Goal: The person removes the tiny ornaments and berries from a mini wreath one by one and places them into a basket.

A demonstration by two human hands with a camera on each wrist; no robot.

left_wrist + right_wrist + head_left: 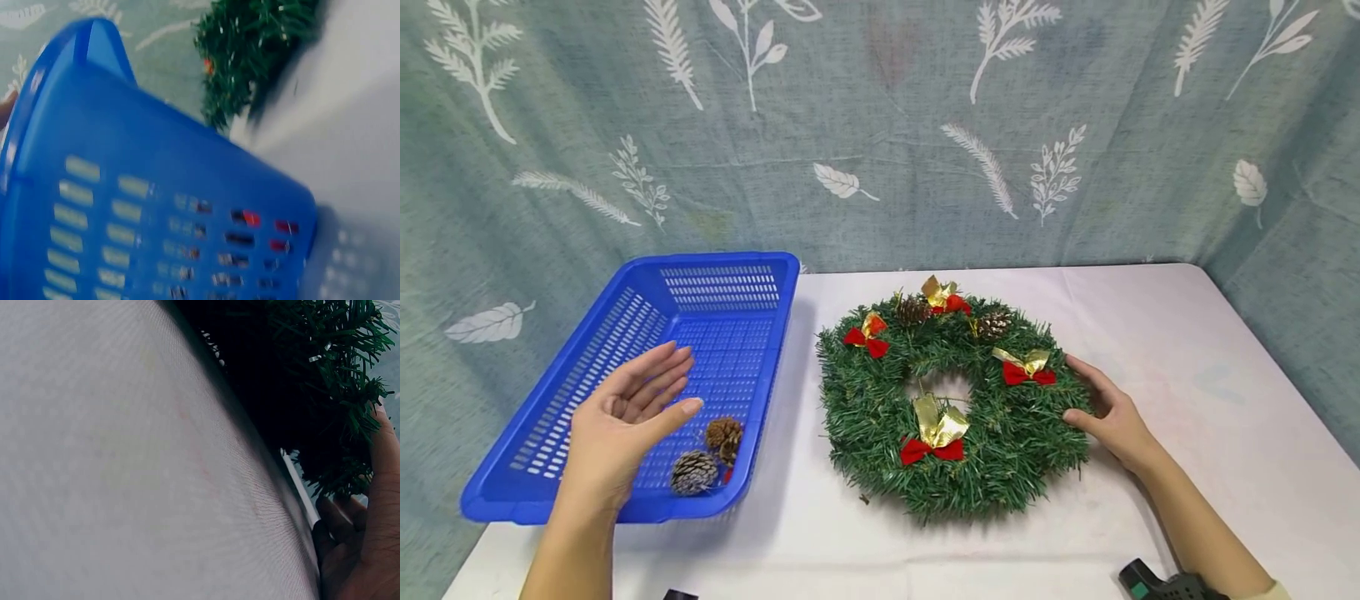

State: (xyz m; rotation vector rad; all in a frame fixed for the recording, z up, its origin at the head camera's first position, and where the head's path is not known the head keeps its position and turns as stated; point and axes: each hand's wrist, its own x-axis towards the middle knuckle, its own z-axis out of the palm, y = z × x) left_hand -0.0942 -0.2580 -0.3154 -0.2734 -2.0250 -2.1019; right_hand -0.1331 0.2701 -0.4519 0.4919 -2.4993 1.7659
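A green Christmas wreath [880, 417] lies on the table, trimmed with red and gold bows [934, 437] and pine cones [992, 323]. My right hand [1116, 421] grips its right edge, thumb on the near side and fingers farther back. In the right wrist view, the thumb [384, 450] presses into the green needles, and the other fingers curl at the wreath's rim. Over the blue basket [772, 350], my left hand [625, 408] hovers with extended fingers and holds nothing. Frosted and brown pine cones [694, 472] lie in the basket's near right corner, beside a bit of red.
A white cloth [1210, 467] covers the table. Behind it hangs a grey-green curtain [880, 125] with white leaf prints. At the front edge, a black device [1165, 583] sits by my right forearm. The basket's slotted wall [206, 156] fills much of the left wrist view.
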